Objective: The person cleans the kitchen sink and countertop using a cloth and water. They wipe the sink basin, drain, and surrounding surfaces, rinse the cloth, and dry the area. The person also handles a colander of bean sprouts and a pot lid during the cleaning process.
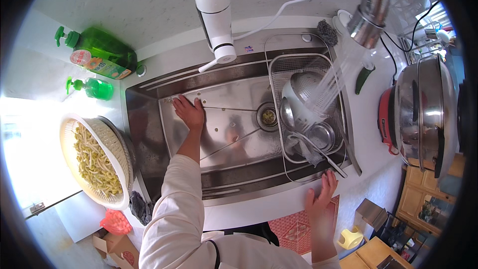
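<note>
My left hand (pixel 189 112) lies with fingers spread on the bottom of the stainless-steel sink (pixel 239 149), near several small bean hulls. It holds nothing. My right hand (pixel 323 190) is empty, fingers apart, by the front counter edge near a ladle handle (pixel 338 167). Across the sink's right part sits a wire basket (pixel 298 59) with a metal colander (pixel 305 82), a ladle and a small steel bowl (pixel 320 137). Water runs from a spray faucet (pixel 368 31) onto them. The drain (pixel 268 117) holds yellow-green bits. A white plastic basket of bean sprouts (pixel 98 160) stands tilted at the left.
Two green soap bottles (pixel 108 52) (pixel 99 89) stand at the back left. A white faucet (pixel 216 11) overhangs the sink. On the right counter are a cucumber piece (pixel 363 79), a steel-wool scourer (pixel 327 33) and a red electric cooker (pixel 386 119). A dark cloth (pixel 140 208) lies front left.
</note>
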Tool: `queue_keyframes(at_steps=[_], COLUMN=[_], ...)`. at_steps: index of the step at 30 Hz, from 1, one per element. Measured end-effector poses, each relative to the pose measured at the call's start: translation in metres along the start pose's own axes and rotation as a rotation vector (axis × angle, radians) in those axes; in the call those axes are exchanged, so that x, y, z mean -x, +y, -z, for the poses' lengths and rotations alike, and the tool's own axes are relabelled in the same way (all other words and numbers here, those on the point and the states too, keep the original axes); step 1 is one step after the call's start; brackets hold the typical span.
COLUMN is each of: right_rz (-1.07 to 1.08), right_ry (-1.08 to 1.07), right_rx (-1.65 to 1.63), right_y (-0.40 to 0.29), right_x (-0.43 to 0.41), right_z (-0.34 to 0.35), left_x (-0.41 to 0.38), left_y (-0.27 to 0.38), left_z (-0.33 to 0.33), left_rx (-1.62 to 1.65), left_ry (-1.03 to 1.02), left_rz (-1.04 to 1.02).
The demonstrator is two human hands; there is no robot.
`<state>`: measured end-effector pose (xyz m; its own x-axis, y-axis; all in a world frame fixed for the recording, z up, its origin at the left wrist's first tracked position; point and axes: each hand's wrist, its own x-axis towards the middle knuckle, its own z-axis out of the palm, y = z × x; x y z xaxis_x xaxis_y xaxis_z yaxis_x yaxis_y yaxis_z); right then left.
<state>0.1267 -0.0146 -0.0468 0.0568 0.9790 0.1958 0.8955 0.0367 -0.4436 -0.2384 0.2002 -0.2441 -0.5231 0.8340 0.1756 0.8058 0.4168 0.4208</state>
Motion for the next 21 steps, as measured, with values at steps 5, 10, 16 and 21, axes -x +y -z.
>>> queue_keyframes(at_steps=[5, 10, 16, 21], right_rz=[-0.045, -0.041, -0.009, -0.013], right_ry=[-0.099, -0.097, -0.081, -0.134], right_rx=[0.000, 0.030, 0.040, 0.045], right_y=[-0.013, -0.006, -0.002, -0.009], right_x=[-0.007, -0.002, 0.001, -0.008], right_z=[0.010, 0.004, 0.001, 0.004], left_x=[0.032, 0.064, -0.048, 0.006], left_y=[0.016, 0.055, -0.063, -0.012], left_z=[-0.039, -0.030, 0.017, -0.002], left_rx=[0.202, 0.396, 0.043, 0.044], left_ry=[-0.239, -0.271, 0.099, -0.134], left_rz=[-0.314, -0.542, 0.262, -0.267])
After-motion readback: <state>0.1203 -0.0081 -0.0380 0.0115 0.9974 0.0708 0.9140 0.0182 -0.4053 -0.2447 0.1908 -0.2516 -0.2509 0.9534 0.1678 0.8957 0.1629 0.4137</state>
